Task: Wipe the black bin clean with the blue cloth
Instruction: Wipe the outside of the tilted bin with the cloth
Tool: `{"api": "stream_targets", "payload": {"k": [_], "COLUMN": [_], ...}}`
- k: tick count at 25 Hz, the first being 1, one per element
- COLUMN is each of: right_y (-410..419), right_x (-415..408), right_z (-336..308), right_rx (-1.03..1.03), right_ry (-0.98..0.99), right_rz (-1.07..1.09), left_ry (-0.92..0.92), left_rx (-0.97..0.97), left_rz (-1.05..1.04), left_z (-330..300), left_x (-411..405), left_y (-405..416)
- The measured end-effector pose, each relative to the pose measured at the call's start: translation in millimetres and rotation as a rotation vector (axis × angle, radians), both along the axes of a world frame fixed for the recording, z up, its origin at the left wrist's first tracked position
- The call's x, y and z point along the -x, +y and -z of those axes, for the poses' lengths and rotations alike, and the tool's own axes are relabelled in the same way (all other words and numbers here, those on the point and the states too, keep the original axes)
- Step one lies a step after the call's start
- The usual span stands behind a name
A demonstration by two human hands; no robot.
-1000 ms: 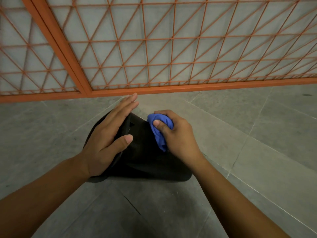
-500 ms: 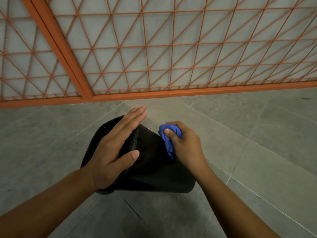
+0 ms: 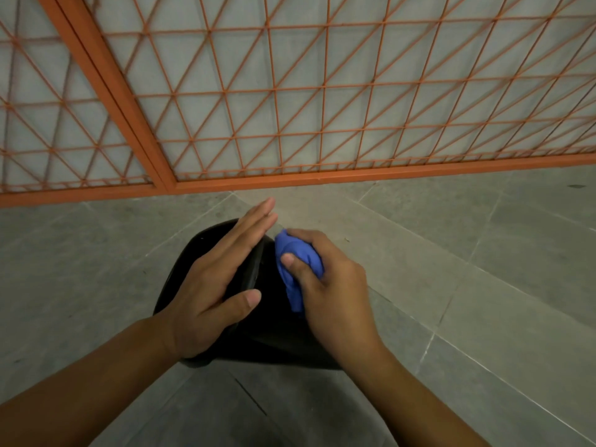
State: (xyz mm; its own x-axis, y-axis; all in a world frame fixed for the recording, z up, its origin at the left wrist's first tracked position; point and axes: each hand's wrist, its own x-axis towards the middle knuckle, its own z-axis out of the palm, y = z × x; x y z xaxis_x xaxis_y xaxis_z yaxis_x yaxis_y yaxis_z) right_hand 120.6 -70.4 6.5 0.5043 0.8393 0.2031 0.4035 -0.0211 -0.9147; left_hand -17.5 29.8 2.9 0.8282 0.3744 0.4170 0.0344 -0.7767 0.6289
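Observation:
The black bin [image 3: 267, 321] stands on the grey tiled floor, low in the middle of the view. My left hand [image 3: 219, 285] lies flat on its left side, fingers straight and together, thumb spread across the top. My right hand [image 3: 332, 291] is closed around the bunched blue cloth [image 3: 295, 269] and presses it against the bin's upper right side, close to my left fingertips. Most of the bin is hidden under both hands.
An orange metal lattice fence [image 3: 290, 108] on an orange base rail [image 3: 354, 177] runs across the back, a short way beyond the bin. Grey floor tiles [image 3: 483, 269] spread out to the right and left.
My right hand has slid the blue cloth up along the bin toward its far top edge, nearer my left fingertips. The left hand stays flat on the bin.

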Motion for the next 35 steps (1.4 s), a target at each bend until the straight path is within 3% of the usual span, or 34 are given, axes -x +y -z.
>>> {"api": "stream_targets", "payload": {"k": [6,10,19,24,28,35], "right_y": [18.3,22.9,-8.3,-18.1,-9.7,-37.2], "right_x": [-22.2,-14.1,-14.0,-35.5,-38.5,-65.3], "right_z": [2.8,-8.4,24.7,52.9,57.3,84.0], "right_rx": [0.131,0.008,0.034,0.181,0.156,0.346], "right_ry": [0.059,0.073,0.053,0.075,0.033,0.108], "right_rz": [0.01,-0.072,-0.004,0.139,0.08,0.226], "left_ry": [0.005,0.025,-0.006,-0.069,-0.046,-0.052], "left_rx": [-0.007,-0.029,0.0,0.07,0.063,0.09], "left_rz": [0.02,0.039,-0.004,-0.035,-0.048,-0.004], "left_z": [-2.5,-2.7,-0.9,3.0,1.4,-0.9], "left_x": [-0.2,-3.6,2.6,7.8,5.9,3.9], "left_y": [2.1,1.7,3.3,5.1,6.6,9.5]}}
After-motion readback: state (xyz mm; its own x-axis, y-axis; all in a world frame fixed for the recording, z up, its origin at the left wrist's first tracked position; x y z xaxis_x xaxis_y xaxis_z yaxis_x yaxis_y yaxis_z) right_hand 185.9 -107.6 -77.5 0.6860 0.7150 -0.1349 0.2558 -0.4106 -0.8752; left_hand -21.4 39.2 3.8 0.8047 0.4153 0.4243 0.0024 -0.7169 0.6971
